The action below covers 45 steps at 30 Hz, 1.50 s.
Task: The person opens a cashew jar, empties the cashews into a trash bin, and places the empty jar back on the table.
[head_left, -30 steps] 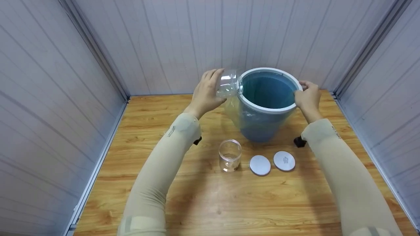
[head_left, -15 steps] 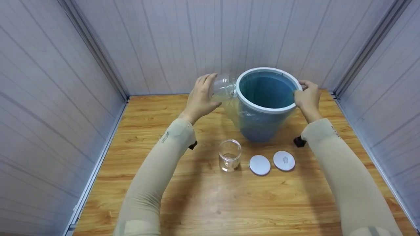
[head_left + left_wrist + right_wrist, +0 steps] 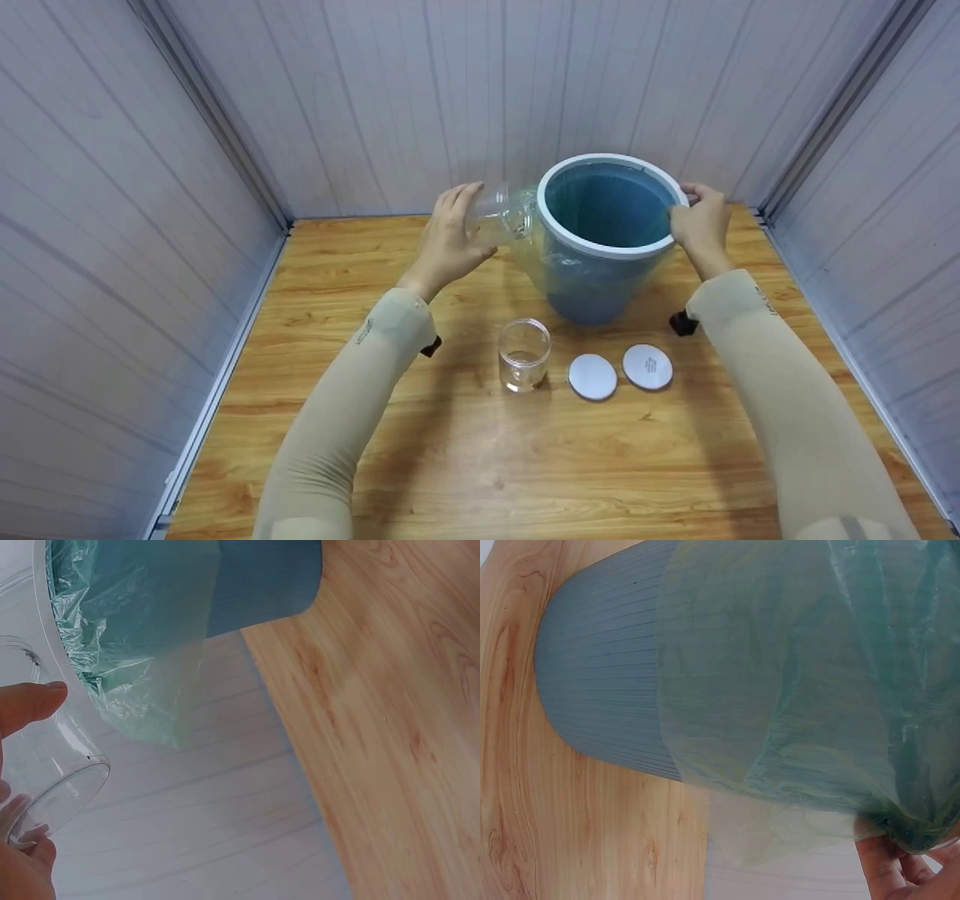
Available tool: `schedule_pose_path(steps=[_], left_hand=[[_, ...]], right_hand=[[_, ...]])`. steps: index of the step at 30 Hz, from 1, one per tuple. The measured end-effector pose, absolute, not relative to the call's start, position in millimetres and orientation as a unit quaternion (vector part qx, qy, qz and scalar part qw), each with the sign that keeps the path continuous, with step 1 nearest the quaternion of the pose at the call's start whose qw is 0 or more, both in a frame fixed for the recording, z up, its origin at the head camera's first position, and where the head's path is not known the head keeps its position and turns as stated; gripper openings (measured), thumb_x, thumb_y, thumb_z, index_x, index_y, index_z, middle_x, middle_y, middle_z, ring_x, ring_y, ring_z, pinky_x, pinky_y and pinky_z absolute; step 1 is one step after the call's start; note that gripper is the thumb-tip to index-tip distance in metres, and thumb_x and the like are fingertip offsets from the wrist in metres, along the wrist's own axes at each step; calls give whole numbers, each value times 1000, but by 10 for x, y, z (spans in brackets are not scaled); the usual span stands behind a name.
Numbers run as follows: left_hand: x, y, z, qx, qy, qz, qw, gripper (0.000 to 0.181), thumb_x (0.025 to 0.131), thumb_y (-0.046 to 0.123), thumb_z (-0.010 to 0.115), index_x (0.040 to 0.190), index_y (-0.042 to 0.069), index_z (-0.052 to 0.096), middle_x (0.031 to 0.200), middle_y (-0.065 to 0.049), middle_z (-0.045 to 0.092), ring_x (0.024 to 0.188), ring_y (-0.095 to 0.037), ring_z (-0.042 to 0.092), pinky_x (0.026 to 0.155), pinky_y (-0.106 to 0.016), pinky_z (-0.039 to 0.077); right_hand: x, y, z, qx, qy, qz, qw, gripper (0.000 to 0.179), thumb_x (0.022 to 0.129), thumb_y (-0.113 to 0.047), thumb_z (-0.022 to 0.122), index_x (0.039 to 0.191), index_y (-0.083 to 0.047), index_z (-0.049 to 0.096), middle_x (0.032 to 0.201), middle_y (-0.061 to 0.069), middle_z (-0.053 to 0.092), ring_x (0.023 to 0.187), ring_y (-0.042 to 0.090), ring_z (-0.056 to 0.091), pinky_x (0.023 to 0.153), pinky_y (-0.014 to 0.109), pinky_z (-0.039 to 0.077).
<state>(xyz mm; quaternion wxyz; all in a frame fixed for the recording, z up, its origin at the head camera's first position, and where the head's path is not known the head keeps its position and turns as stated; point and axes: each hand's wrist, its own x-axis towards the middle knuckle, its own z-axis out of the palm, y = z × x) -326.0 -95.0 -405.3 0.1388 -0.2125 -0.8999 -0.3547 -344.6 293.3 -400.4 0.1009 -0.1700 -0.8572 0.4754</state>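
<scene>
A clear jar [image 3: 491, 212] lies tilted in my left hand [image 3: 450, 240], its mouth toward the blue trash can's left side, just off the rim. In the left wrist view the fingers wrap the jar [image 3: 56, 742] near its base. My right hand [image 3: 703, 225] grips the white rim of the trash can [image 3: 592, 300] on its right side, pinching the thin green bag [image 3: 780, 690] that lines it and hangs over its outside. The can stands slightly tilted on the wooden surface. The inside of the can appears dark blue-green.
A second clear jar [image 3: 524, 356] stands upright and uncapped in front of the can. Two round white lids [image 3: 592, 376] lie side by side to its right on the wooden surface [image 3: 480, 465]. Panelled walls [image 3: 390, 97] close in the back and sides.
My left hand has drawn the jar leftward and a little down, away from the can's rim. My right hand stays on the rim, and the standing jar and lids have not moved.
</scene>
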Motion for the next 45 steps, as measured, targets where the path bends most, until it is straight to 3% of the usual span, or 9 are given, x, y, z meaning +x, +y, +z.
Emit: schedule_pose_path(steps=[10,13,32,45], left_hand=[[-3179,-999,-4205,-214,-888,-382,141,98,78,10,96,162,7,46,163,-15,49,157,-34,39,133,-48,34],[-3159,-1016,-4256,-212,-884,-392,141,98,78,10,96,162,6,46,163,-16,49,157,-35,38,134,-48,32],[-3040,-1130,-4562,-176,-878,-428,126,97,77,10,96,161,7,47,162,-16,50,153,-36,42,128,-57,39],[-2944,-1186,-4784,-154,-877,-441,116,98,76,9,96,161,7,48,160,-15,53,151,-37,46,127,-59,40]], right_hand=[[-3454,2935,-4022,-175,-860,465,113,56,102,-3,55,157,-4,56,141,25,65,125,33,63,113,47,58],[-3443,2936,-4016,-176,-857,473,103,55,105,-3,53,160,-6,53,145,25,63,129,35,63,114,48,56],[-3422,2964,-4005,-175,-854,481,91,55,108,-4,51,163,-8,48,148,25,60,131,35,62,116,47,55],[-3410,2933,-4012,-166,-857,474,116,55,102,-2,51,156,-3,57,139,26,65,122,34,65,112,48,58]])
